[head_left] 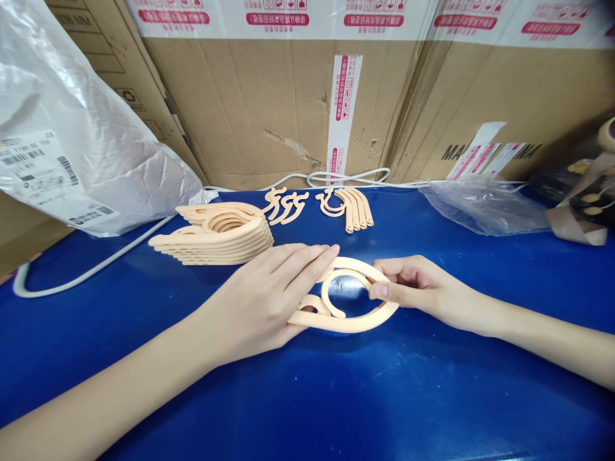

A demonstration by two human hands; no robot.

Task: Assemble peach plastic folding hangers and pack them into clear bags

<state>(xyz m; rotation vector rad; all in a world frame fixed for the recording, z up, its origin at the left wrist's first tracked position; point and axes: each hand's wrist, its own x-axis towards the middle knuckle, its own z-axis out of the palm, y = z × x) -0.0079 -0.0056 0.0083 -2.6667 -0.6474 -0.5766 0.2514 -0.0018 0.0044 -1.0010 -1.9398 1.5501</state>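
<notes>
Beige hanger piece (365,323): right of the stack (218,246) and nearer you, between your hands.
Left hand (273,298): fingers nearly straight across its left end; grip hidden, can't tell.
Right hand (416,282): thumb and fingers pinch its right end (inner hook left untouched).

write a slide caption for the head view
Left hand and right hand hold a cream folding hanger near a stack of similar pieces.

Black "MA" and "NA" mark the right brown cardboard box (519,89). White-and-red tape (343,102) bears Chinese characters; the left brown carton (108,48), a recycling sign (128,96).
</notes>
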